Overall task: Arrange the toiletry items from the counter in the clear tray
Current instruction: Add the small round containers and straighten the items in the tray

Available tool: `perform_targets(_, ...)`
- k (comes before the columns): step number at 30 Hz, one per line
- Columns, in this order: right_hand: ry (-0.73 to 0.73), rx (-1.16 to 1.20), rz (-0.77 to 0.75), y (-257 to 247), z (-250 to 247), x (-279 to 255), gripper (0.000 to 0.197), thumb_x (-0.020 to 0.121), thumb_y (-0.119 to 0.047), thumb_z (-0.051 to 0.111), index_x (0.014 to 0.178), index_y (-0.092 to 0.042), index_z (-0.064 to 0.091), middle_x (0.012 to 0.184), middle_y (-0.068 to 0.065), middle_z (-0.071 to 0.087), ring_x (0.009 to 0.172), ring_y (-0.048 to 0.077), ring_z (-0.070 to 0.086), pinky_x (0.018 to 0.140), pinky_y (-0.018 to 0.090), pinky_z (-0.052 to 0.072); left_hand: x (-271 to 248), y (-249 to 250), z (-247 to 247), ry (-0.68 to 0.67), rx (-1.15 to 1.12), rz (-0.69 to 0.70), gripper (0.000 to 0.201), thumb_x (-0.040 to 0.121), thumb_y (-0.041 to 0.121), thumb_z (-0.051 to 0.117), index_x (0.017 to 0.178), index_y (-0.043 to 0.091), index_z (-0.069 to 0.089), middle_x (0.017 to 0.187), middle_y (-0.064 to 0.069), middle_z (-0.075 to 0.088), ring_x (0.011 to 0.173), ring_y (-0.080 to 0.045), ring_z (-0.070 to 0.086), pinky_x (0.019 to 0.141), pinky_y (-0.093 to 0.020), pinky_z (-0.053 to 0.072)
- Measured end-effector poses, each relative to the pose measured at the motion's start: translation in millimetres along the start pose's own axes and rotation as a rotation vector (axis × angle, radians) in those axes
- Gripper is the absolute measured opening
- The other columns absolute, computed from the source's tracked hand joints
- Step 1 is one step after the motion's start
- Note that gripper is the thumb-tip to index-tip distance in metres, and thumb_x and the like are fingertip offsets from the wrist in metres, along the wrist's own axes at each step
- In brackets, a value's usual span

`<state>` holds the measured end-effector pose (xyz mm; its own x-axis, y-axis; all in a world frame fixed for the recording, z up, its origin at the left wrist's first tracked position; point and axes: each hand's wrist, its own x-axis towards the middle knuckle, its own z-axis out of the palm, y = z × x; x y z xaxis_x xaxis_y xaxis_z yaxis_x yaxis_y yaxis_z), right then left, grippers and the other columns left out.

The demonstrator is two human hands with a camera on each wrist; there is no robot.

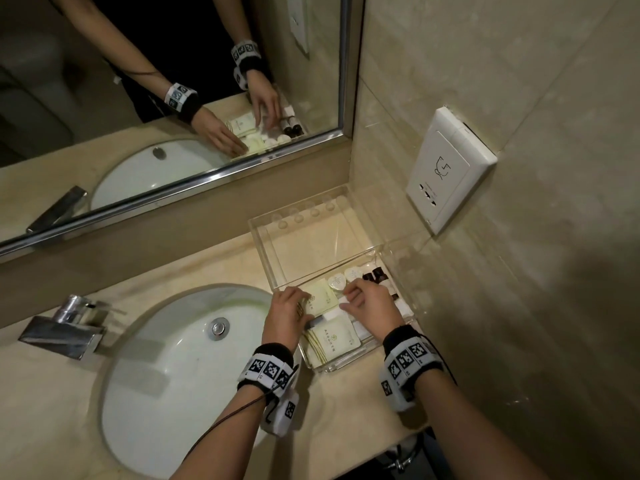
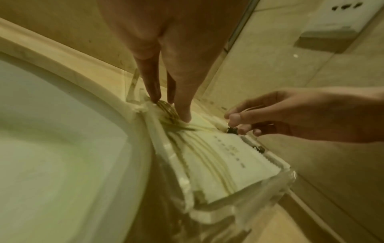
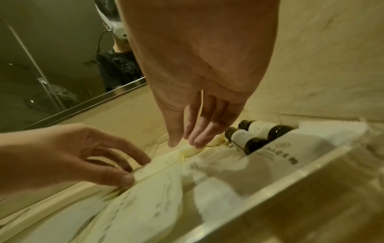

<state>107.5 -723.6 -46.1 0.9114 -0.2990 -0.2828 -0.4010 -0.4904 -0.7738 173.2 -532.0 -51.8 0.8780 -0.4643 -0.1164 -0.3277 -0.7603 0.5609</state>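
The clear tray [image 1: 263, 244] stands on the counter in the corner, right of the sink. Its near half holds pale green packets [image 1: 332, 344], round white capsules [image 1: 337, 281] and dark bottles [image 1: 375, 273] with white labels [image 3: 249, 141]. My left hand [image 1: 303, 311] is at the tray's left wall and pinches the end of a stack of packets [image 2: 207, 156] between thumb and fingers. My right hand [image 1: 348, 301] hovers over the tray's middle, its loosely bent fingertips [image 3: 197, 143] just above a small pale item [image 3: 189, 152]. Nothing shows between them.
A white basin [image 1: 166, 375] with a chrome faucet [image 1: 65, 327] lies to the left. The mirror [image 1: 173, 81] runs along the back wall. A white socket plate [image 1: 450, 171] sits on the right wall. The tray's far half [image 1: 311, 244] holds nothing.
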Motion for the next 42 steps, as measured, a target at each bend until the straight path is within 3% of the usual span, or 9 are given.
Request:
perform_targets(6,-0.001,-0.028,0.027,5.5,0.9,-16.2,0.017,0.083,-0.016,0.074,0.093,-0.022,0.063,0.085,-0.007,0.063,0.074,0.005,0.059,0.071,0.021,0.052,0.4,1.3,-0.6,-0.038,0.036,0.057,0.041,0.074,0.009,0.076,0.112,0.015,0.064,0.116,0.0,0.059,0.111,-0.022,0.047,0.095,-0.028,0.039)
perform_targets(9,0.05,-0.013,0.039,5.2,-6.5,-22.8,0.015,0.084,-0.015,0.073,0.097,-0.016,0.066,0.085,-0.004,0.064,0.073,0.006,0.059,0.069,0.017,0.05,-4.2,1.7,-2.5,0.003,-0.013,0.051,0.037,0.073,0.014,0.078,0.107,0.015,0.064,0.112,0.0,0.059,0.108,-0.021,0.047,0.092,-0.028,0.04)
perform_targets(12,0.033,-0.021,0.096,3.0,-9.4,-30.1,0.016,0.083,-0.019,0.074,0.097,-0.014,0.066,0.084,-0.003,0.066,0.076,0.01,0.062,0.073,0.023,0.054,-18.5,6.9,-4.1,-0.015,-0.074,0.085,0.033,0.074,0.023,0.078,0.104,0.016,0.063,0.106,0.001,0.059,0.101,-0.016,0.047,0.089,-0.028,0.042)
perform_targets(19,-0.121,-0.072,0.282,-7.7,4.9,-42.3,0.031,0.078,-0.03,0.08,0.099,-0.016,0.061,0.091,-0.003,0.067,0.089,0.016,0.064,0.084,0.031,0.054,-54.3,7.0,15.2,-0.185,-0.02,0.07,0.067,0.072,0.026,0.079,0.132,0.02,0.05,0.132,0.0,0.05,0.125,-0.016,0.045,0.108,-0.027,0.037)
perform_targets(24,-0.145,-0.052,0.314,-13.9,12.6,-39.0,0.033,0.082,-0.023,0.077,0.1,0.003,0.068,0.093,0.013,0.067,0.094,0.028,0.065,0.091,0.039,0.052,-59.0,11.1,17.3,-0.137,-0.028,0.053,0.068,0.075,0.022,0.077,0.135,0.019,0.046,0.135,0.0,0.048,0.127,-0.016,0.041,0.108,-0.027,0.035)
perform_targets(27,-0.162,-0.053,0.337,-14.0,13.6,-39.8,0.025,0.083,-0.027,0.076,0.074,-0.006,0.066,0.07,0.006,0.059,0.071,0.021,0.057,0.077,0.036,0.049,-62.6,12.0,18.6,-0.139,-0.033,0.049,0.072,0.074,0.022,0.078,0.137,0.017,0.043,0.136,-0.002,0.047,0.128,-0.017,0.041,0.108,-0.028,0.036)
perform_targets(30,-0.149,-0.077,0.33,-14.7,12.7,-40.5,0.046,0.082,-0.032,0.076,0.051,-0.016,0.044,0.052,0.0,0.04,0.053,0.019,0.041,0.064,0.032,0.042,-63.0,13.2,20.5,-0.13,-0.015,0.067,0.073,0.075,0.023,0.077,0.138,0.016,0.042,0.135,-0.002,0.047,0.127,-0.018,0.043,0.107,-0.03,0.038)
perform_targets(39,-0.124,-0.085,0.306,-5.3,5.2,-47.8,0.032,0.083,-0.033,0.074,0.074,-0.003,0.068,0.078,0.008,0.069,0.077,0.023,0.064,0.079,0.033,0.052,-62.4,20.3,19.1,-0.143,0.142,0.103,0.068,0.078,0.027,0.072,0.137,0.013,0.042,0.131,-0.005,0.049,0.119,-0.022,0.048,0.098,-0.03,0.043)
perform_targets(42,-0.134,-0.152,0.303,-4.9,5.3,-48.8,0.024,0.083,-0.032,0.075,0.077,-0.009,0.071,0.082,0.002,0.072,0.08,0.02,0.067,0.081,0.031,0.052,-64.3,18.5,19.7,-0.148,0.188,0.097,0.067,0.079,0.026,0.073,0.137,0.015,0.042,0.133,-0.004,0.048,0.12,-0.022,0.047,0.098,-0.031,0.042)
